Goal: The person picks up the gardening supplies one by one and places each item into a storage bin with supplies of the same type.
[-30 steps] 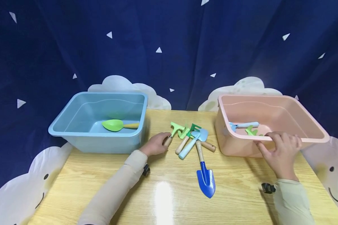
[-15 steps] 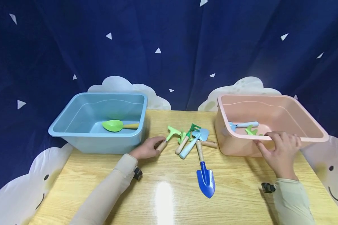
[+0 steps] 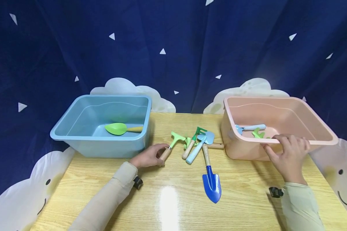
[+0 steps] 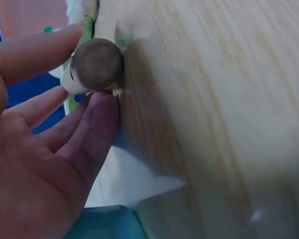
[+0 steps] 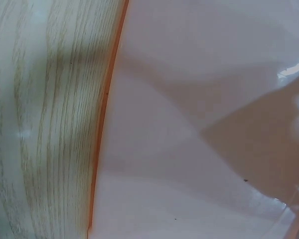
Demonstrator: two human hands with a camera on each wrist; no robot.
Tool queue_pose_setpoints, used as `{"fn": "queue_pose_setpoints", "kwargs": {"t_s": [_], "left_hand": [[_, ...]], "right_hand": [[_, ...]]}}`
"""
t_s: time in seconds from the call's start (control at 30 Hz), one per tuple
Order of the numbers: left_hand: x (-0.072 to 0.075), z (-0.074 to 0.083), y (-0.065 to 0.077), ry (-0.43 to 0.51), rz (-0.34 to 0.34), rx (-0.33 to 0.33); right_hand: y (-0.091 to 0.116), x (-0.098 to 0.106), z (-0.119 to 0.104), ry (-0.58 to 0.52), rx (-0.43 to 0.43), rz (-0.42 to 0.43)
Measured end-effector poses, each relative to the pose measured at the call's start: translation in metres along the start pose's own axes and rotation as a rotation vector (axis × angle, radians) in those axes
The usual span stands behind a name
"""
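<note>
My left hand (image 3: 149,156) pinches the wooden handle (image 4: 97,62) of a light-green T-headed garden tool (image 3: 177,137), thumb on one side and fingers on the other. This tool lies low at the table, its head pointing away from me. Just right of it is a pile: a dark green hand rake (image 3: 194,138), a light blue spade (image 3: 196,150), and a partly hidden light-green tool (image 3: 188,141). A blue trowel (image 3: 211,186) points toward me. My right hand (image 3: 289,157) grips the front rim of the pink bin (image 3: 228,141), thumb outside, fingers over the edge.
The blue bin (image 3: 101,146) at left holds a green trowel (image 3: 117,128) with a yellow handle. Inside the pink bin lie a light-blue-handled tool (image 3: 254,127) and a green piece (image 3: 258,133). A dark blue curtain (image 3: 173,70) hangs behind the wooden table (image 3: 144,199).
My left hand has drawn the light-green T-headed tool left and toward me, away from the pile, whose pieces shifted slightly. The right hand stays on the pink bin's rim.
</note>
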State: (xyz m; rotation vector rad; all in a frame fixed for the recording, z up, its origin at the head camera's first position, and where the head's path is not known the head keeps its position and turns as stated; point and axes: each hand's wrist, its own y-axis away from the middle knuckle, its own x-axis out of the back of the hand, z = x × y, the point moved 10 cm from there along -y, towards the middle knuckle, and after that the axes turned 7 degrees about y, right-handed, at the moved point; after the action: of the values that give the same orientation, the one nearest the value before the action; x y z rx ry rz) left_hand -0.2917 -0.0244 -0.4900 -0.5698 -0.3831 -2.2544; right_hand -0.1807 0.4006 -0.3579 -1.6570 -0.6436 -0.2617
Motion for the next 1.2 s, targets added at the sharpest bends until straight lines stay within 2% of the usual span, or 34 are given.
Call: {"fn": "queue_pose_setpoints", "kwargs": {"t_s": [0.07, 0.4, 0.57, 0.97, 1.2], "left_hand": [[-0.0004, 0.0005, 0.0005, -0.006, -0.002, 0.000], [-0.0004, -0.0005, 0.0016, 0.092, -0.016, -0.004], [-0.0004, -0.0017, 0.0038, 0.117, 0.001, -0.001], [0.0015, -0.0022, 0.0036, 0.092, 0.037, 0.004], [0.0003, -0.0007, 0.0028, 0.133, 0.012, -0.009]], "right_hand": [[0.0002, -0.0003, 0.0005, 0.001, -0.002, -0.002], [0.0000, -0.0001, 0.0003, 0.009, -0.006, -0.006], [-0.0003, -0.0002, -0.0006, 0.014, 0.005, 0.005], [-0.0013, 0.0012, -0.0013, 0.003, 0.019, 0.032], [-0.0016, 0.0020, -0.0018, 0.011, 0.020, 0.036]]}}
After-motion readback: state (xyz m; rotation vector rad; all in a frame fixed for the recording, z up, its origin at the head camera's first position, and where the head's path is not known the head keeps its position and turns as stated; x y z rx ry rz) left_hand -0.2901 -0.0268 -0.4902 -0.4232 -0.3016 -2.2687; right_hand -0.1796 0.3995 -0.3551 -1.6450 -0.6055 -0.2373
